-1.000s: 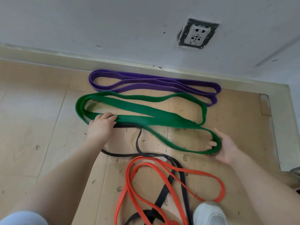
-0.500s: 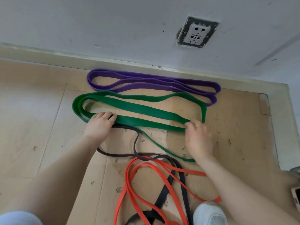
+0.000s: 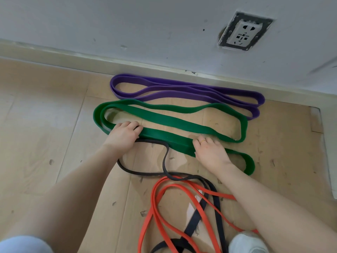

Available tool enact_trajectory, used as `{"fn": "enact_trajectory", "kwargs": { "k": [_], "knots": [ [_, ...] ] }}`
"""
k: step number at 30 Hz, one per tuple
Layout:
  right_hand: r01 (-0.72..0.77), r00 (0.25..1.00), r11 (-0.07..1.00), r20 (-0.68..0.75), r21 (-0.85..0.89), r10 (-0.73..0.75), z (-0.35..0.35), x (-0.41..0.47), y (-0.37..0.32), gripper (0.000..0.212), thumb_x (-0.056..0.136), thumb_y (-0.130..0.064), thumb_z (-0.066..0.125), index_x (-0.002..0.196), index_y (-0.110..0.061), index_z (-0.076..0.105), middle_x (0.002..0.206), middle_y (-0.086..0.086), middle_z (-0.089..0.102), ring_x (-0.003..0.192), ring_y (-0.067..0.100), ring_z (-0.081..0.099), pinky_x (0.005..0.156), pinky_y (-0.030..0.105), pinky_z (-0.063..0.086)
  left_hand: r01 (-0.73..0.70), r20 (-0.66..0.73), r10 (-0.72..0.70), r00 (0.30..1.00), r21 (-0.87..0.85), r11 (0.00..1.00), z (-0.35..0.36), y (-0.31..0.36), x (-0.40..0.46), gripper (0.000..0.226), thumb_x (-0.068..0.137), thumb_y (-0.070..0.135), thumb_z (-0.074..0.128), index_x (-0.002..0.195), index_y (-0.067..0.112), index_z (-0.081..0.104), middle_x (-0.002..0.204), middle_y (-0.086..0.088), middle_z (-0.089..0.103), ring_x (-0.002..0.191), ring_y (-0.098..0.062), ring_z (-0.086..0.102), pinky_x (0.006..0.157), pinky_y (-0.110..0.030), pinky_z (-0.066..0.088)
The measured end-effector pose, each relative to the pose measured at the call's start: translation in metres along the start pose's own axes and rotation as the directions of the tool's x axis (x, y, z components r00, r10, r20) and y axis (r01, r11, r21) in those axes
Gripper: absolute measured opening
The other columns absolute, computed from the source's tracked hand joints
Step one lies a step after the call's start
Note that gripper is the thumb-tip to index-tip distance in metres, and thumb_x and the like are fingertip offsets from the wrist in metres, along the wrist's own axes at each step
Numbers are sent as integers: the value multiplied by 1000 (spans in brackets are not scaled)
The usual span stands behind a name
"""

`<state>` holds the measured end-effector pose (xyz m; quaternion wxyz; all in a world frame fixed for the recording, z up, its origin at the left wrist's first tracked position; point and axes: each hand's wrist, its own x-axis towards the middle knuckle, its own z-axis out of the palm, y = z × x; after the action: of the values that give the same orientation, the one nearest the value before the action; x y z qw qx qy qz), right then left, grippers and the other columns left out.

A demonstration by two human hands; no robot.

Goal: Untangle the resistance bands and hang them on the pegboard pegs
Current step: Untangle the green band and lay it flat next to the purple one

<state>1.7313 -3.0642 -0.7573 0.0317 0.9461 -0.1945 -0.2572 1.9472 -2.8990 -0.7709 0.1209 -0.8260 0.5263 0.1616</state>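
Your left hand [image 3: 124,135] lay fingers curled on green band [image 3: 175,123], left end; right hand [image 3: 209,151] pressed flat on it. Purple band [image 3: 182,90] lay beside skirting. Black band [image 3: 164,159] and orange band [image 3: 164,207] lay tangled near your shoe [image 3: 246,242]. Wall socket [image 3: 243,33] sat above.

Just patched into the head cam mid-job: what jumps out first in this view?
Four bright resistance bands on the wooden floor by the wall: the purple band nearest the baseboard and the wide green band just in front of it, with both the left hand and the right hand resting on it. Closer in, the orange band and the black band cross each other, still tangled. A wall socket sits upper right.
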Motion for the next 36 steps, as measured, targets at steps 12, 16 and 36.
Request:
{"fn": "enact_trajectory", "kwargs": {
  "k": [12, 16, 36],
  "knots": [
    [-79, 994, 996, -72, 46, 82, -23, 22, 7, 37, 89, -5, 50, 125, -8, 44, 123, 11, 54, 115, 26, 51, 96, 34, 41, -35, 70, 31, 997, 52, 998, -13, 3, 14, 36, 98, 13, 35, 133, 12, 41, 132, -8, 47, 118, -26, 47, 101, -34, 36],
    [-165, 974, 984, -144, 66, 173, -28, 26, 19, 38, 90, -9, 53, 127, -10, 43, 125, 11, 54, 117, 26, 51, 98, 37, 41, 32, -17, -31, 999, 36, 999, -15, 2, 17, 35, 96, 12, 40, 131, 13, 41, 131, -8, 48, 121, -26, 44, 103, -35, 33],
    [-193, 969, 981, -157, 4, 191, -23, 27, 14, 36, 84, -9, 57, 120, -8, 57, 137, 15, 46, 129, 32, 39, 110, 46, 28, 60, -96, -97, 991, -336, 940, -6, -12, -7, 23, 95, 29, 48, 110, 12, 54, 113, -8, 59, 105, -26, 52, 94, -35, 37]
  ]
}}
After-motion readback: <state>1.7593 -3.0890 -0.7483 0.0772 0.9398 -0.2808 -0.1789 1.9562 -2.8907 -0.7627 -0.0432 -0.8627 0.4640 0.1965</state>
